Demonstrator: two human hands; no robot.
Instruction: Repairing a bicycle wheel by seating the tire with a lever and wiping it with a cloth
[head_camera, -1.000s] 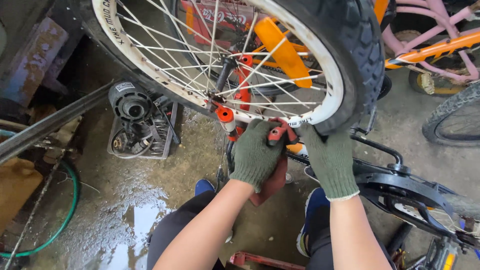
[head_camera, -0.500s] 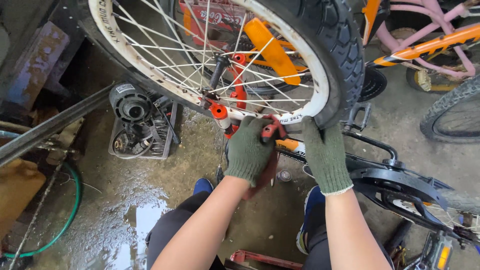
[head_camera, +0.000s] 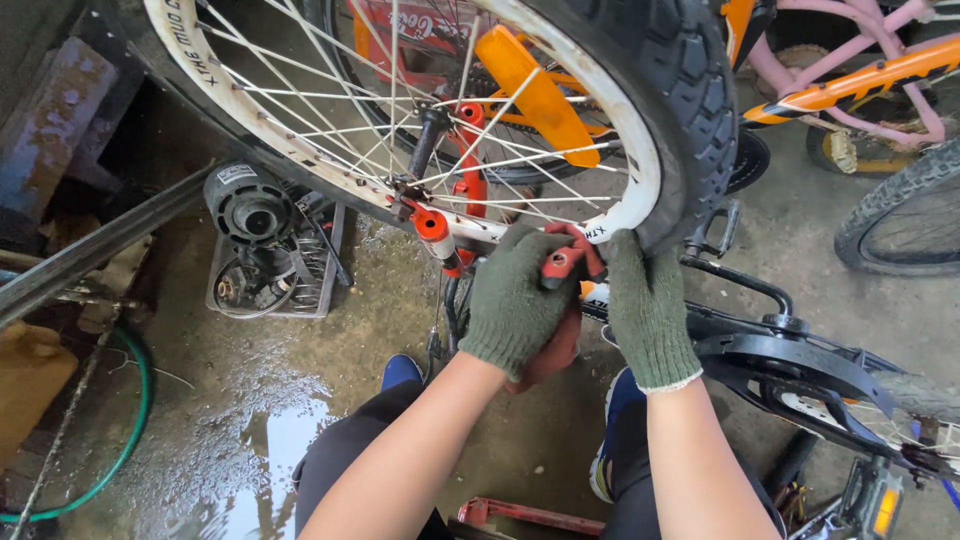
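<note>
Below the wheel: both gloved hands meet at the rim (head_camera: 640, 200).
Left hand (head_camera: 515, 300): clamped on a red tool handle (head_camera: 562, 262).
Right hand (head_camera: 648, 310): fingers pressed on the black tyre (head_camera: 690, 90).
Far left: motor (head_camera: 245, 205).

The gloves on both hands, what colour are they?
Dark green knit gloves, the right one with a pale cuff edge; only the head view shows them.

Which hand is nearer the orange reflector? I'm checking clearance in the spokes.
Left, slightly. The left hand grips a red tool just below the rim, under the reflector. The right hand rests on the tyre, further to the side.
</note>
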